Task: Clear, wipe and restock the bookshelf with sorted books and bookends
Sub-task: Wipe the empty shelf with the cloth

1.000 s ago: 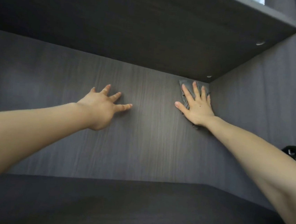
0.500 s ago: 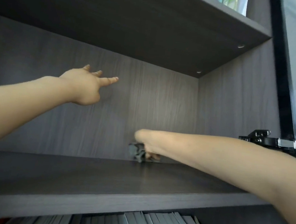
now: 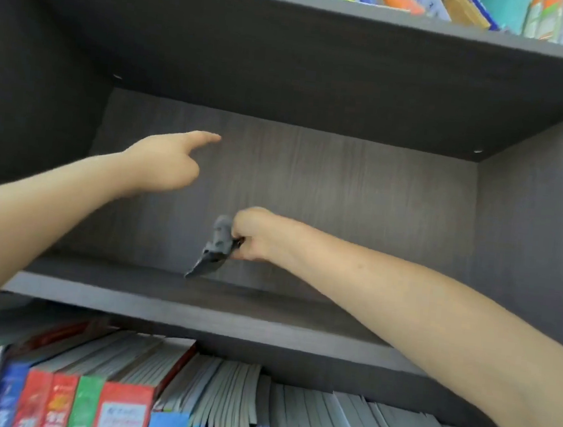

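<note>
Hands: left hand point(image 3: 164, 164) empty, forefinger stretched toward back panel point(image 3: 344, 192); right hand point(image 3: 259, 235) clenched round grey cloth point(image 3: 215, 246), hanging just above middle shelf point(image 3: 161, 301). Books point(image 3: 220, 410) stand below.

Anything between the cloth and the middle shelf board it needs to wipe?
Nothing visible. The cloth hangs from the right hand just over the shelf board; the left hand is higher, off to the left.

We observe soft, diffuse light from the front; the shelf recess point(image 3: 327, 190) is dim, the lower books point(image 3: 110, 403) are motion-blurred, and wide-angle distortion bends the edges
</note>
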The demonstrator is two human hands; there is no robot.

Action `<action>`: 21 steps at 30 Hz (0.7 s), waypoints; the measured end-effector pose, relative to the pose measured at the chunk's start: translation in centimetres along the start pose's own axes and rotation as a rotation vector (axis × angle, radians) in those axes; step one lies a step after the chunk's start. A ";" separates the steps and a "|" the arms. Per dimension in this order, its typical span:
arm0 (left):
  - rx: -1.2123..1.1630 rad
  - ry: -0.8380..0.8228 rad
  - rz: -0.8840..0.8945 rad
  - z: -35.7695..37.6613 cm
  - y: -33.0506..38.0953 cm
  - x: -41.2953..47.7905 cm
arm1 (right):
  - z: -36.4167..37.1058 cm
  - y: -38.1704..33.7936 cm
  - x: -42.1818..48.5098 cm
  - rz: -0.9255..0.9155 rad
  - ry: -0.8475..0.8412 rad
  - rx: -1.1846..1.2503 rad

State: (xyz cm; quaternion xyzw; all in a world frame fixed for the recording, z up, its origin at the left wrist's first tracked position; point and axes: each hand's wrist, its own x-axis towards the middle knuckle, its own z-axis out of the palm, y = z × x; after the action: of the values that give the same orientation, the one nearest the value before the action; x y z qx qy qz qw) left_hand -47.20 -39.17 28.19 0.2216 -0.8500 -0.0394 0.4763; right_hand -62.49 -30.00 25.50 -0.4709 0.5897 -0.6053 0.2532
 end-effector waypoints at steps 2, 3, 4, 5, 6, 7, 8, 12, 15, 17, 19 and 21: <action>-0.207 0.003 -0.090 -1.2 -0.5 -1.5 | 0.9 -2.0 -1.4 0.005 -0.118 0.042; -0.282 -0.003 -0.108 -1.5 -0.6 -2.5 | 0.8 -3.4 -2.9 0.062 -0.074 0.044; -0.334 -0.023 -0.139 -1.9 -0.8 -3.6 | 0.5 -4.1 -4.4 0.034 -0.119 -0.064; -0.403 -0.078 -0.169 -2.1 -0.8 -4.8 | 0.1 -4.5 -6.0 0.003 -0.150 -0.097; -0.468 -0.161 -0.192 -1.9 -0.4 -6.2 | -0.4 -4.3 -7.5 -0.013 -0.211 -0.139; -0.547 -0.221 -0.223 -1.6 0.4 -7.8 | -0.5 -4.1 -9.0 -0.026 -0.264 -0.144; -0.631 -0.302 -0.255 -1.4 1.0 -9.2 | -0.5 -3.8 -10.5 -0.039 -0.311 -0.162; -0.872 -0.351 -0.242 -0.8 2.7 -14.3 | 0.3 -1.2 -15.0 -0.046 -0.288 -0.125; -0.931 -0.213 -0.222 -1.4 3.7 -18.0 | 1.7 1.2 -19.3 -0.079 -0.169 -0.119; -0.879 -0.235 -0.162 -2.2 3.9 -20.4 | 3.0 2.6 -22.8 -0.071 -0.148 -0.085; -0.913 -0.309 -0.117 -3.0 3.5 -22.5 | 4.6 3.6 -26.1 -0.053 -0.123 -0.095; -0.999 -0.403 -0.092 -3.8 2.8 -24.1 | 5.8 4.6 -28.5 -0.019 -0.061 -0.013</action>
State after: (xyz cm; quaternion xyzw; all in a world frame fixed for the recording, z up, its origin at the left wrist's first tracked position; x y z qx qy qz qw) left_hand -34.19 -26.17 11.95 -0.0071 -0.7917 -0.5014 0.3489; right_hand -46.40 -9.01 12.56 -0.4962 0.5811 -0.5893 0.2623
